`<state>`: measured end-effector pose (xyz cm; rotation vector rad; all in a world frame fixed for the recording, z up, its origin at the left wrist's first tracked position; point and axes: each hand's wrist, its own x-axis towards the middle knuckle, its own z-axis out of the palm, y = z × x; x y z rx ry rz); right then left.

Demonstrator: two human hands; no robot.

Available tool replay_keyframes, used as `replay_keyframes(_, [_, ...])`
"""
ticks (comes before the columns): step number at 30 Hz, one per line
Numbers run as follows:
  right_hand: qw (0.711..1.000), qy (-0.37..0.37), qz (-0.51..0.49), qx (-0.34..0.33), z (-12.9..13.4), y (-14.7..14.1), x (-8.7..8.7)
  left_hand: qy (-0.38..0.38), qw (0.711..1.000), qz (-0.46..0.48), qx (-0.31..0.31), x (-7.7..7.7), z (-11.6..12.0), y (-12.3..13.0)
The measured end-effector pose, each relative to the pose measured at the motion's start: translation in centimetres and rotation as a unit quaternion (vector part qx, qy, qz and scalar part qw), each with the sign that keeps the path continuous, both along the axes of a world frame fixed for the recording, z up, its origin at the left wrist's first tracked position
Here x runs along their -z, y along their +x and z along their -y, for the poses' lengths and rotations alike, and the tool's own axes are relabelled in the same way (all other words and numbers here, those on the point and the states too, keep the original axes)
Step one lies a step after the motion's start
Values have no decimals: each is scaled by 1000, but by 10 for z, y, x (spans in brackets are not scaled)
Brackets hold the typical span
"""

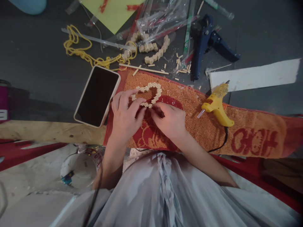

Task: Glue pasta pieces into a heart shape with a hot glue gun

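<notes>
A heart-shaped outline of small pale wooden pieces (158, 91) lies over the orange and red towel (189, 97). My left hand (126, 113) has its fingers on the left and lower left side of the heart, gripping it. At the heart's bottom tip, the thumb and fingertips of my right hand (169, 119) come together against the pieces; whether a small piece is between them is hidden. Right of my right hand, a yellow glue gun (217, 104) rests on the towel, with a clear stick showing at its rear.
A phone (97, 96) lies left of the towel. Beyond are yellow cord (78, 52), curved wooden strips (158, 55), plastic wrappers (165, 19), blue cutters (201, 47), a white strip (255, 75) and scattered stick bits (184, 69). A white bucket (80, 170) stands below the table edge.
</notes>
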<state>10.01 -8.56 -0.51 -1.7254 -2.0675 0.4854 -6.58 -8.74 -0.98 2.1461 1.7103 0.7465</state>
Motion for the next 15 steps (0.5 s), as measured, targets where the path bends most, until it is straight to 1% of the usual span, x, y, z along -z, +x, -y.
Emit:
replay_keyframes(4, [1000, 10, -11, -4, 1, 1, 0, -4, 1000, 5, -1, 0, 0, 0])
replay_keyframes(10, [1000, 18, 10, -15, 0, 5, 2, -2, 1000, 4, -1, 1, 0, 0])
replay_keyframes(13, [999, 21, 10, -24, -3, 10, -2, 3, 1000, 1, -4, 1, 0, 0])
replay_keyframes(15, [999, 11, 2, -44, -7, 14, -7, 3, 1000, 2, -5, 1, 0, 0])
